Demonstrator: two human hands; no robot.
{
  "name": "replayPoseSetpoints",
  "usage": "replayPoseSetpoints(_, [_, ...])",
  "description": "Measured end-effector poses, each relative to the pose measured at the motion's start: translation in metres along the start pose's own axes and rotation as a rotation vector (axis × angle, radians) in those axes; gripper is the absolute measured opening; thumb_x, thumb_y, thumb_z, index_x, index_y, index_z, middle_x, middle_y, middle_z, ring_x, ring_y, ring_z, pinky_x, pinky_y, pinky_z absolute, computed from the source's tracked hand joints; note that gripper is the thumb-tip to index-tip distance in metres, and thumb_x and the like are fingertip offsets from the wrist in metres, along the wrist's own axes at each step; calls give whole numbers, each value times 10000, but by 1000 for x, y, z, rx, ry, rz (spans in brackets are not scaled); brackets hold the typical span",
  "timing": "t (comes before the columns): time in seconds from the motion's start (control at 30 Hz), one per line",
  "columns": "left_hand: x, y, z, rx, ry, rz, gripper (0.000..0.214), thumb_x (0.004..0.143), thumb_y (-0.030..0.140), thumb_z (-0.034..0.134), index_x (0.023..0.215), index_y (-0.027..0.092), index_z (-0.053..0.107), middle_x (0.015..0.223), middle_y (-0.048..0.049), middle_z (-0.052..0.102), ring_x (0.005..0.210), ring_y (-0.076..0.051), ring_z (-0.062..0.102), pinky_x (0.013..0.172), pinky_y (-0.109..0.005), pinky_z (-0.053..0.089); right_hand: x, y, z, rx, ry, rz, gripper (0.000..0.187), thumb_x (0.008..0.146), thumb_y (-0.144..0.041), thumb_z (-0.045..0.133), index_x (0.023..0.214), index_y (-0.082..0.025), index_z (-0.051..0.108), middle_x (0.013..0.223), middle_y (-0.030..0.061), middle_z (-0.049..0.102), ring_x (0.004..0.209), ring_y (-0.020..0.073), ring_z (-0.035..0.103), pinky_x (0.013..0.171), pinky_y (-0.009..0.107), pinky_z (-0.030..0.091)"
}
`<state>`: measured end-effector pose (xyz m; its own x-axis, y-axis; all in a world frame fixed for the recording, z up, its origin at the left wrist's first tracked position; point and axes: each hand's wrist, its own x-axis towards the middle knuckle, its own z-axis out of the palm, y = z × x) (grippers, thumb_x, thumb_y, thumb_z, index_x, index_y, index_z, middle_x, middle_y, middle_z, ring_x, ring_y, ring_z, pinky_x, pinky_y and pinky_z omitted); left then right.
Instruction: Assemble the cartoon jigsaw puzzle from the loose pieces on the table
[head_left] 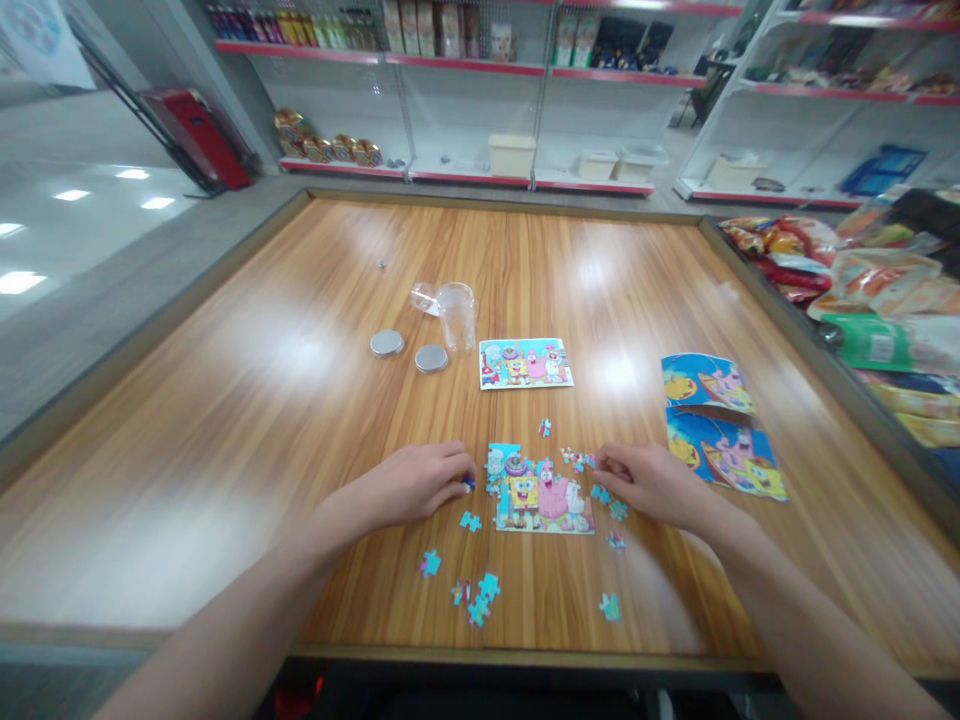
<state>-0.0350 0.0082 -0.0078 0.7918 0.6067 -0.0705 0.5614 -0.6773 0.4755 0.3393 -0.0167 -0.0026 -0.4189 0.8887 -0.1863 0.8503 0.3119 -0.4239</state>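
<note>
A partly joined cartoon jigsaw puzzle [551, 500] lies on the table between my hands, with a ragged top right edge. My left hand [427, 477] is at its left side, thumb and fingers closed on a small dark-blue puzzle piece [469, 484]. On the right, my right hand [641, 478] rests with curled fingers beside a small joined strip of pieces [576, 459]; what its fingertips hold, if anything, is hidden. Loose pieces lie around, including a light-blue piece [470, 521] and a red-and-blue piece [544, 428]. The picture card [526, 364] lies behind the puzzle.
Several more pieces lie near the front edge, among them a blue cluster [484, 598]. Beyond are a clear plastic cup [457, 315] and two round silver lids [431, 358]. A blue cartoon sheet [724, 445] lies right, near packaged snacks [885, 280]. Shelves [465, 120] stand behind.
</note>
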Motion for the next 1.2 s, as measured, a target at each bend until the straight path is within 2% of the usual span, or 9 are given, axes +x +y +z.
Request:
replayPoseSetpoints(0.33, [-1,3,-3,6,3,21,203,1009,198,460,1108,228,635,991,-50,645,828,-168,643,716,-275,483,0,2,0,20,0,-8,145,947,-318,557,879,-209,626,656,-16,620,601,139,575,563,259,314])
replayPoseSetpoints(0.43, [-1,1,-1,17,34,-14,182,1008,250,483,1135,204,605,1040,-69,646,865,-185,648,735,-292,493,-1,2,1,20,2,-8,162,950,-333,555,875,-208,628,657,-10,624,607,144,579,564,260,319])
replayPoseSetpoints(0.57, [0,0,1,24,36,-40,172,987,339,546,1061,195,606,1017,-61,650,843,-194,647,719,-303,494,-1,2,1,23,-3,-10,170,952,-342,552,881,-208,628,653,-9,624,599,144,575,565,261,326])
replayPoseSetpoints(0.87, [2,3,1,8,20,-46,157,1006,288,502,1015,181,617,975,-58,656,839,-179,646,723,-288,490,0,2,1,24,-8,-10,161,949,-327,554,872,-209,633,644,-10,616,594,144,570,560,261,325])
replayPoseSetpoints(1.07, [2,4,-2,18,-4,-58,185,986,321,543,890,174,602,899,-47,637,753,-174,620,673,-289,466,-1,2,1,29,-10,-10,157,954,-326,548,901,-211,641,655,-11,622,601,144,574,557,259,317])
replayPoseSetpoints(1.2, [1,4,-3,6,-32,-37,132,995,295,522,1000,191,603,968,-50,650,819,-186,643,719,-296,482,-1,1,0,29,-14,-7,156,952,-324,553,894,-209,641,649,-14,614,596,141,568,561,256,316])
